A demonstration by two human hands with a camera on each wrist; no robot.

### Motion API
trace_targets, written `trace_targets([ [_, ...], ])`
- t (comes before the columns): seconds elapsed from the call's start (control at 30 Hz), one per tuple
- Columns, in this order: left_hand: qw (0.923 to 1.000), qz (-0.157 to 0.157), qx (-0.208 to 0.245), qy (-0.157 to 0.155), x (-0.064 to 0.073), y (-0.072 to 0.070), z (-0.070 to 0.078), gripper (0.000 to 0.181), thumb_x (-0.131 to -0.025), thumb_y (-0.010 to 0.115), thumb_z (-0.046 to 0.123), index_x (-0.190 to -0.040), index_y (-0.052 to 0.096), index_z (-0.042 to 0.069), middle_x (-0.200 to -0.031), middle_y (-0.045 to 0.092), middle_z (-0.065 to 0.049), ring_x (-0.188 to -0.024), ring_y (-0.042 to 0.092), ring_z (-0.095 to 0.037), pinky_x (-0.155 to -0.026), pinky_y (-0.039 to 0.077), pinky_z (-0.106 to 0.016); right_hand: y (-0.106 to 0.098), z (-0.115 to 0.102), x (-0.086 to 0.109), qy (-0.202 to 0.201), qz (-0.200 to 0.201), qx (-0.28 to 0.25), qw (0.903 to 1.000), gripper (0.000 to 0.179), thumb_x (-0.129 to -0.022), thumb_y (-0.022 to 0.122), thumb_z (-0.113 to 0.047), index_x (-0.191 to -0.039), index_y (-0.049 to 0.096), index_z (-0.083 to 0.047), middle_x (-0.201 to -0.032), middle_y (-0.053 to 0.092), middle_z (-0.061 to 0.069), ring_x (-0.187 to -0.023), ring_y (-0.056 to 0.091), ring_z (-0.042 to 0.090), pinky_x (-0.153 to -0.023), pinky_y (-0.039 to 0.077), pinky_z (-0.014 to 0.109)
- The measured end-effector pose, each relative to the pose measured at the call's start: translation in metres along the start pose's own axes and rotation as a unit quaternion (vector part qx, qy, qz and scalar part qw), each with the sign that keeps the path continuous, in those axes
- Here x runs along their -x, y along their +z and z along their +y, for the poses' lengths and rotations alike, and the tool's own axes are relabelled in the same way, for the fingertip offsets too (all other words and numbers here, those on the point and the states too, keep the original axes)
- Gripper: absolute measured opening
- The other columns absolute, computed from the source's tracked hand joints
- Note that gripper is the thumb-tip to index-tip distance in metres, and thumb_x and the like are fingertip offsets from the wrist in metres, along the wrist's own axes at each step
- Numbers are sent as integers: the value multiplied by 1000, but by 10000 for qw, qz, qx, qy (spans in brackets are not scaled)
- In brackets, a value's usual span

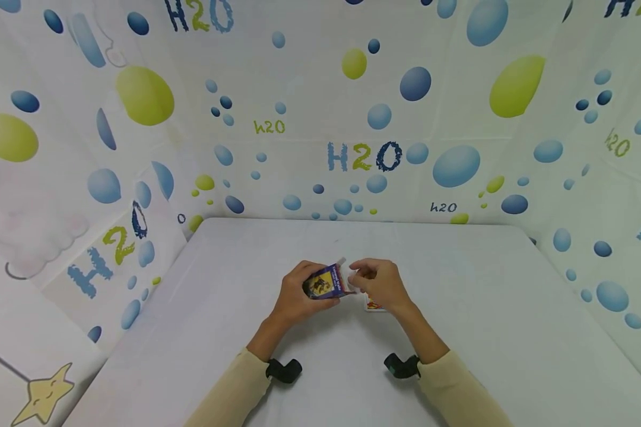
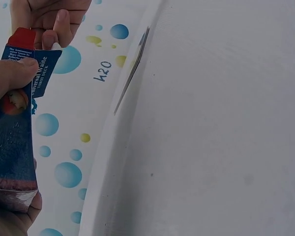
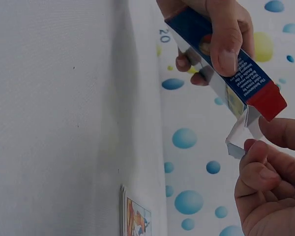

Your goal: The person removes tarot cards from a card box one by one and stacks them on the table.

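My left hand (image 1: 297, 289) grips a blue tarot deck box (image 1: 323, 283) above the table, thumb along one narrow side and fingers round the other. The box tilts to the right, its top end open with a white-lined lid flap and a red side tab (image 3: 269, 102) standing out. At that open end my right hand (image 1: 381, 281) has its thumb and curled fingertips on the white flap (image 3: 240, 137). Beneath the right hand a small stack of picture cards (image 3: 137, 219) lies on the table, mostly covered by the hand in the head view.
A white-covered table (image 1: 219, 367) stretches out on all sides. Its far edge meets a curtain (image 1: 310, 77) printed with blue and green bubbles. Dark wrist cameras (image 1: 285, 371) sit at both sleeve cuffs.
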State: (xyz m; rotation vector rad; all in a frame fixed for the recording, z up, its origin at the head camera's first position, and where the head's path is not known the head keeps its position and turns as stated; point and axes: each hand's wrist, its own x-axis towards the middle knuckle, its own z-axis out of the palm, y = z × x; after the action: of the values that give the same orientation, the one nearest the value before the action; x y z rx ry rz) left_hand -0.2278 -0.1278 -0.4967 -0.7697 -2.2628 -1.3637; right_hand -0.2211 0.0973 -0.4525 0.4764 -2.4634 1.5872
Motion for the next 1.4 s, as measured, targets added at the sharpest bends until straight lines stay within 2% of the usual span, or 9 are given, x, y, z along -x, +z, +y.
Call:
trace_targets([
  [0.23, 9998, -206, 71, -30, 1, 0, 1, 66, -67, 96, 23, -125, 66, 14, -118, 62, 2, -106, 60, -16, -93, 54, -34, 11, 1, 2, 96, -5, 278, 9996, 14, -88, 77, -13, -100, 76, -6, -77, 67, 1, -70, 62, 17, -59, 53, 27],
  [0.37, 9996, -260, 69, 19, 2, 1, -1, 66, -66, 97, 22, -125, 66, 14, -117, 62, 3, -105, 60, -15, -91, 54, -32, 17, 1, 3, 89, 15, 217, 9997, 5, -86, 75, -5, -89, 71, -5, -72, 64, 3, -65, 59, 17, -54, 51, 26],
  [0.47, 9995, -284, 82, 59, 2, 1, -2, 66, -65, 97, 21, -124, 67, 14, -116, 62, 3, -103, 60, -14, -90, 54, -31, 19, 1, 4, 147, -15, 176, 9997, 8, -85, 73, 1, -85, 67, -4, -71, 62, 4, -63, 58, 17, -52, 50, 24],
  [0.6, 9994, -309, 117, 98, 2, 1, -2, 67, -65, 97, 21, -123, 67, 13, -116, 63, 3, -103, 60, -13, -89, 53, -31, 22, 1, 5, 321, -18, 132, 9994, 8, -85, 72, 3, -85, 66, -3, -70, 62, 5, -63, 59, 16, -53, 52, 24],
  [0.83, 9993, -321, 129, 143, 1, 1, -2, 68, -64, 98, 21, -124, 67, 12, -116, 63, 3, -104, 62, -17, -90, 53, -30, 23, 2, 3, 781, -74, -302, 9965, 7, -86, 71, 1, -82, 66, -1, -70, 63, 7, -62, 62, 16, -56, 57, 26],
  [0.97, 9992, -308, 175, 165, 1, 1, -1, 69, -63, 98, 21, -124, 67, 13, -117, 63, 3, -104, 62, -20, -90, 53, -31, 22, 2, 2, 918, -145, -413, 9948, 7, -87, 71, -1, -82, 66, -1, -73, 65, 7, -64, 65, 16, -58, 58, 29],
  [1.07, 9993, -297, 188, 134, 1, 0, -1, 69, -64, 98, 22, -125, 67, 15, -117, 62, 3, -105, 62, -18, -91, 53, -31, 21, 2, 1, 1007, -201, -524, 9933, 6, -88, 70, -3, -84, 67, 0, -76, 67, 9, -67, 66, 17, -61, 59, 30],
  [1.23, 9993, -258, 244, 71, 1, -1, -1, 68, -65, 98, 23, -125, 67, 16, -118, 62, 3, -106, 61, -17, -92, 53, -31, 17, 6, -1, 1138, -241, -770, 9902, 10, -91, 72, -6, -88, 69, 2, -80, 69, 11, -67, 65, 17, -59, 57, 27],
  [1.4, 9994, -194, 278, 104, 0, -2, -1, 68, -64, 98, 22, -125, 68, 16, -118, 62, 2, -105, 61, -17, -90, 53, -32, 14, 8, -2, 1222, -291, -988, 9871, 12, -91, 72, -7, -91, 68, 4, -78, 68, 12, -60, 59, 15, -52, 49, 22],
])
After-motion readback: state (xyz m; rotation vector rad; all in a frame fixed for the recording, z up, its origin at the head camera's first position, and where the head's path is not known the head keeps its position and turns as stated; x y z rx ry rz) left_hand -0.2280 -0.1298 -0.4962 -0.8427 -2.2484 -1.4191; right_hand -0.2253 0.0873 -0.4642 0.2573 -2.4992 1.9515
